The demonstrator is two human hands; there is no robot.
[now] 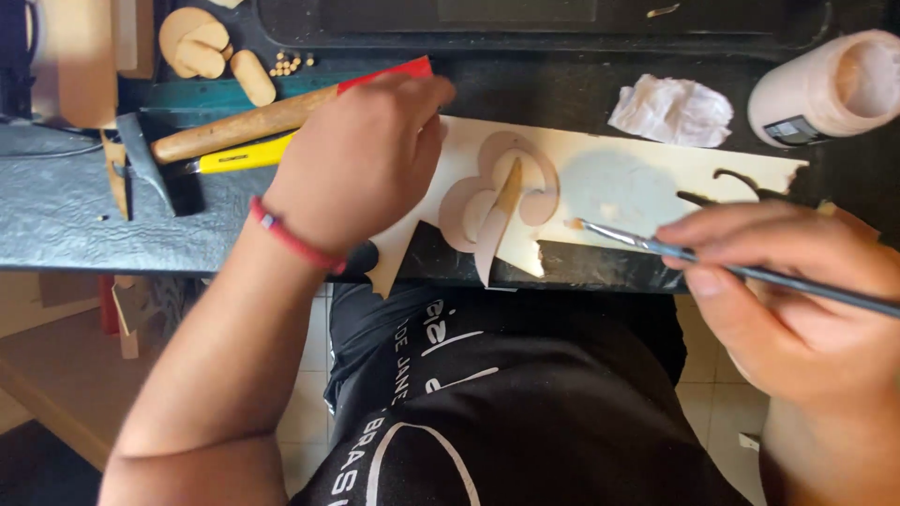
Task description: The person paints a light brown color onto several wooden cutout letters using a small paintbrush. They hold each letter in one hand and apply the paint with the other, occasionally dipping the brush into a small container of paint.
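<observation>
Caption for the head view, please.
Left hand steadies a wooden cutout on a pale board while right hand holds a paintbrush.

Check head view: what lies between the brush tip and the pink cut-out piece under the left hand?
In the head view, only bare pale board lies between the brush tip and the pink cut-out piece. The left hand presses the board; the right hand holds the brush.

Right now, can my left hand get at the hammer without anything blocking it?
Probably yes. The left hand rests on the pale cutout sheet, and the hammer has its wooden handle right beside that hand, uncovered.
</observation>
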